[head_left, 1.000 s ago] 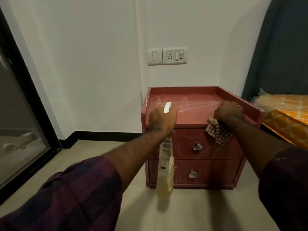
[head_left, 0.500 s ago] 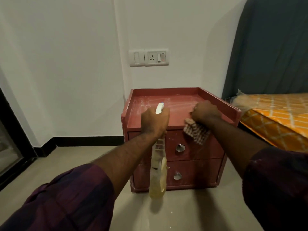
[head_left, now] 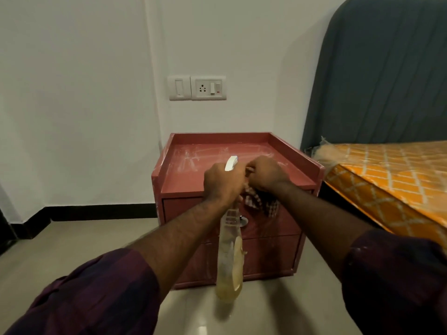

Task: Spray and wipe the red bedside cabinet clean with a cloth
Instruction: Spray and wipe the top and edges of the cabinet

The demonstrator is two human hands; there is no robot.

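Note:
The red bedside cabinet (head_left: 183, 180) stands against the white wall, its top streaked with white smears. My left hand (head_left: 222, 181) grips the neck of a clear spray bottle (head_left: 228, 257) with a white nozzle; the bottle hangs in front of the drawers. My right hand (head_left: 266, 175) holds a checkered cloth (head_left: 262, 204) and sits right beside my left hand over the cabinet's front edge. The cloth dangles over the upper drawer. One round drawer knob (head_left: 244, 220) shows partly behind the bottle.
A bed with an orange patterned mattress (head_left: 391, 180) and a dark grey headboard (head_left: 387, 73) stands close on the right. A switch and socket plate (head_left: 197, 88) is on the wall above. Tiled floor (head_left: 72, 243) lies to the left and in front.
My right hand with the cloth has moved left from the cabinet's right side to meet my left hand at the bottle's nozzle. The view has shifted right, showing more of the bed.

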